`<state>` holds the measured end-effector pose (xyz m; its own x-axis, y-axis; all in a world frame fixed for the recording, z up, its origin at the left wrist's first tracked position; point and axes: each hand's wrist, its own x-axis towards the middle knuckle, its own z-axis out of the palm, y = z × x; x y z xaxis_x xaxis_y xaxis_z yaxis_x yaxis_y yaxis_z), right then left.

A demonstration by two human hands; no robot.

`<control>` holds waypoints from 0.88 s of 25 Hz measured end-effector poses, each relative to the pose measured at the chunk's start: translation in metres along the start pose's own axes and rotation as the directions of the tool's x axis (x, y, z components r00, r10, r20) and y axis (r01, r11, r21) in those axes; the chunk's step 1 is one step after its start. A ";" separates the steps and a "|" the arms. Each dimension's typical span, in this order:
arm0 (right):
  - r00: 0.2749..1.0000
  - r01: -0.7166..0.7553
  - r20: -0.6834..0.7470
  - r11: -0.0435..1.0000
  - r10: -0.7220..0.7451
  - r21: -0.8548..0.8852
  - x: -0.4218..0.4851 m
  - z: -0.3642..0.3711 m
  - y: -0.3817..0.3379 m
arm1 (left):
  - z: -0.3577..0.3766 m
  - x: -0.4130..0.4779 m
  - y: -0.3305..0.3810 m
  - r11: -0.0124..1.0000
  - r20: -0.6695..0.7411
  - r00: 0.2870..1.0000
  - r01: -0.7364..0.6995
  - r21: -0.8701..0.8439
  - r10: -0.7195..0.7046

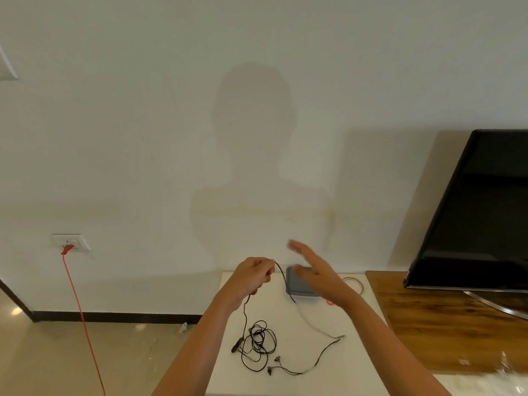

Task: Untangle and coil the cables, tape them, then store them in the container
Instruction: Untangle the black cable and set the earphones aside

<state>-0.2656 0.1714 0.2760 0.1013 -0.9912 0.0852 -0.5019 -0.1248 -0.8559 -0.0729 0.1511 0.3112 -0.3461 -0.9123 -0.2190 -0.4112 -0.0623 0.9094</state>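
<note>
Left hand (pixel 255 274) pinches the black cable (pixel 258 342) high to lift it clear of its tangle mid-table (pixel 354 372), right hand (pixel 315 271) spread, empty.

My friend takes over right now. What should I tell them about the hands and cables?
Left hand pinches the black cable, holding part of it up off the white table.
Right hand is open, fingers straight, holding nothing, in front of the grey container.
Most of the cable lies tangled on the table.
Cable not coiled, taped or stored yet.
Left to do: untangle, coil, tape, store.
</note>
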 end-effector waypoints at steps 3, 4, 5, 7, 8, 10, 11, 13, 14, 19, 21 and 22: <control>0.990 0.116 0.076 0.993 -0.117 0.020 0.007 0.003 -0.026 | 0.007 -0.002 0.013 0.999 0.005 0.999 -0.035 0.025 0.035; 0.992 0.128 -0.014 0.991 -0.129 -0.026 0.010 -0.003 -0.026 | 0.004 -0.003 0.012 0.999 0.003 0.999 -0.036 0.021 0.036; 0.986 0.112 -0.111 0.991 -0.120 -0.079 0.011 -0.009 -0.025 | -0.001 -0.005 0.009 0.999 0.014 0.999 -0.034 0.025 0.033; 0.935 0.025 -0.350 0.995 -0.059 -0.101 0.009 -0.020 -0.017 | -0.012 -0.010 0.001 0.998 0.050 0.998 -0.033 0.059 0.030; 0.874 -0.037 -0.485 0.999 0.020 -0.025 0.009 -0.025 -0.012 | -0.017 -0.012 -0.003 0.995 0.054 0.998 -0.033 0.096 0.028; 0.714 -0.168 -0.670 0.979 0.201 0.114 0.008 -0.034 -0.004 | -0.023 -0.016 -0.009 0.982 0.021 1.000 -0.025 0.185 0.021; 0.693 -0.233 -0.690 0.971 0.210 0.061 0.007 -0.036 -0.004 | -0.024 -0.018 -0.010 0.979 0.002 1.000 -0.024 0.204 0.024; 0.877 -0.158 -0.477 0.973 0.060 -0.168 0.005 -0.027 -0.013 | -0.020 -0.020 -0.005 0.988 0.002 0.999 -0.046 0.147 0.046; 0.968 -0.015 -0.250 0.986 -0.027 -0.166 0.002 -0.017 -0.020 | -0.016 -0.020 0.001 0.993 0.007 0.998 -0.063 0.097 0.063; 0.989 0.145 0.014 0.987 -0.147 0.072 -0.006 -0.003 -0.053 | -0.008 -0.022 0.023 0.995 -0.011 0.995 -0.097 0.008 0.097; 0.970 0.167 -0.169 0.985 -0.174 -0.054 0.000 -0.014 -0.053 | -0.013 -0.029 0.020 0.997 0.122 0.990 -0.070 -0.039 0.075; 0.952 0.171 -0.238 0.980 -0.192 -0.103 0.003 -0.018 -0.052 | -0.015 -0.032 0.019 0.996 0.182 0.981 -0.048 -0.071 0.060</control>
<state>-0.2549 0.1745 0.3300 -0.0117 -0.9304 0.3664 -0.5632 -0.2966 -0.7712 -0.0569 0.1728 0.3404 -0.5181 -0.8254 -0.2243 -0.3329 -0.0469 0.9418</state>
